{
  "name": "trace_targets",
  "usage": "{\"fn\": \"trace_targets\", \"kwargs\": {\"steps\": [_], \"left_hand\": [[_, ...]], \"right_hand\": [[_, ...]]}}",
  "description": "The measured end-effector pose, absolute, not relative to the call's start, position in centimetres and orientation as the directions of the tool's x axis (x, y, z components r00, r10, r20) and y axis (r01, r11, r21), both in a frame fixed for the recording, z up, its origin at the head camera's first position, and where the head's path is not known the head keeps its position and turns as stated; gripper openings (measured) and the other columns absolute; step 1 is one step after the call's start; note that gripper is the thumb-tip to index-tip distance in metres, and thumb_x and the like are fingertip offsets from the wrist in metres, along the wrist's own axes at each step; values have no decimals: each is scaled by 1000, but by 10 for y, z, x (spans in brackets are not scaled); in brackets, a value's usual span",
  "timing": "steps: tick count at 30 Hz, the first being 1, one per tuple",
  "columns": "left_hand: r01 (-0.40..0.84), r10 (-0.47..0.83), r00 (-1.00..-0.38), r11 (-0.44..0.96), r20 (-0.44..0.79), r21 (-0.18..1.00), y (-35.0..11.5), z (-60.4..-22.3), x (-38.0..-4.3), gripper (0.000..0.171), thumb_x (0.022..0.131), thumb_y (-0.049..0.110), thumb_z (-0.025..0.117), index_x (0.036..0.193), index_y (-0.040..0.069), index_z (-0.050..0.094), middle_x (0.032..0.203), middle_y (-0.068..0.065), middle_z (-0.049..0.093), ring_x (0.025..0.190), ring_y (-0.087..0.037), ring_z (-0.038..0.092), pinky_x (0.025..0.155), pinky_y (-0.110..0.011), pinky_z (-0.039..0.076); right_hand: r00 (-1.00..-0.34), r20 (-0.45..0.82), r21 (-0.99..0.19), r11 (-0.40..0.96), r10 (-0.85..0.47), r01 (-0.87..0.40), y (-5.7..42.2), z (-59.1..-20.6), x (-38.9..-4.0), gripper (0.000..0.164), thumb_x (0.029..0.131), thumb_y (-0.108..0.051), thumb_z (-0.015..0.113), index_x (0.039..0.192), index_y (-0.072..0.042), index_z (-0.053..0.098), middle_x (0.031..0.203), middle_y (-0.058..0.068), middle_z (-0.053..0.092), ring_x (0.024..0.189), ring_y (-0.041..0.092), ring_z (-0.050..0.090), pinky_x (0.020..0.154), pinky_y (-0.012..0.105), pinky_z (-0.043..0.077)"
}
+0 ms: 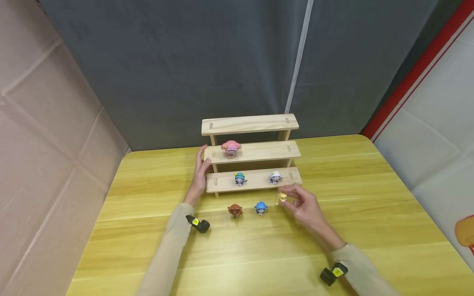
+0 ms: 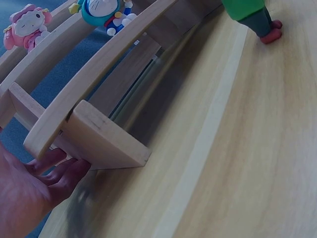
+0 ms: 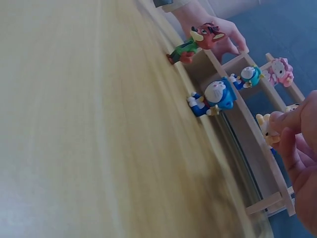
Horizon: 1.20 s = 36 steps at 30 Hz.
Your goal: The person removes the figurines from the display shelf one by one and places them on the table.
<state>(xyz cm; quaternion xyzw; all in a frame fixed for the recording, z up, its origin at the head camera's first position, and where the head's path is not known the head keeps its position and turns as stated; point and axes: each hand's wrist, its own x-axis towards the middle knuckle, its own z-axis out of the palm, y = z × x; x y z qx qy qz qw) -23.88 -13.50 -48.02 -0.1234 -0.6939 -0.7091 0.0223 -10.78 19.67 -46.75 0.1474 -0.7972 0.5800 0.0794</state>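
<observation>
A three-step wooden display stand stands at the table's back. My left hand rests against its left side, fingertips touching the side panel in the left wrist view. Between thumb and fingers, my right hand pinches a small yellow figurine just in front of the bottom step's right part. On that step stand a teal-capped figurine and a white-capped one. A pink figurine occupies the middle step. The brown fox figurine and a blue-capped figurine stand on the table before the stand.
The wood-grain table extends around the stand on both sides and in front. Behind it hangs a dark grey curtain. Light walls or panels flank the table, the right one with a red border.
</observation>
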Motion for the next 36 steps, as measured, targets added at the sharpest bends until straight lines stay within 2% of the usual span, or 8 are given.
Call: {"fn": "trace_targets", "kwargs": {"steps": [4,8,12,16,24,30,36], "left_hand": [[195,138,-970,-37,198,980,-134,-479,-238,59,107,27,31,162,15,13,167,-14,15,141,-40,36,120,-58,21],[190,136,-972,-41,194,981,-135,-480,-239,58,108,26,31,162,17,14,167,-12,13,141,-39,36,120,-57,20],[187,148,-970,-45,191,981,-137,-480,-239,57,108,25,30,163,19,13,168,-12,11,143,-39,33,121,-56,18],[176,164,-970,-38,180,984,-137,-476,-238,59,108,21,29,163,13,10,169,-16,8,147,-39,28,122,-55,16],[158,179,-970,-46,164,986,-133,-447,-220,59,107,16,30,161,4,10,167,-21,13,146,-42,29,122,-55,18],[154,174,-972,-37,158,987,-132,-447,-220,59,107,17,31,161,6,11,169,-15,4,150,-41,23,123,-58,13],[151,175,-972,-40,156,988,-133,-449,-221,58,107,19,31,161,8,12,168,-17,8,144,-43,31,121,-60,18]], "right_hand": [[-943,299,-894,303,-147,-331,197,-472,-107,39,79,18,73,113,0,66,123,22,68,108,6,68,58,22,54],[-946,289,-892,317,-146,-321,198,-477,-107,38,78,17,73,111,-1,66,122,22,68,110,15,70,59,24,56],[-954,253,-902,317,-158,-292,198,-481,-107,36,78,17,73,108,-1,66,121,25,67,112,31,69,56,21,52],[-959,232,-910,311,-166,-274,197,-487,-107,35,78,17,73,106,0,65,121,26,67,113,44,66,54,19,50],[-959,220,-908,323,-175,-268,197,-497,-107,36,77,20,71,106,0,63,121,27,67,116,48,64,57,21,54],[-960,207,-915,310,-189,-258,197,-501,-108,44,77,21,70,115,1,62,123,27,66,116,47,64,59,21,54],[-943,266,-873,364,-200,-323,196,-504,-108,49,75,19,73,119,0,62,120,24,68,111,44,67,55,22,51]]}}
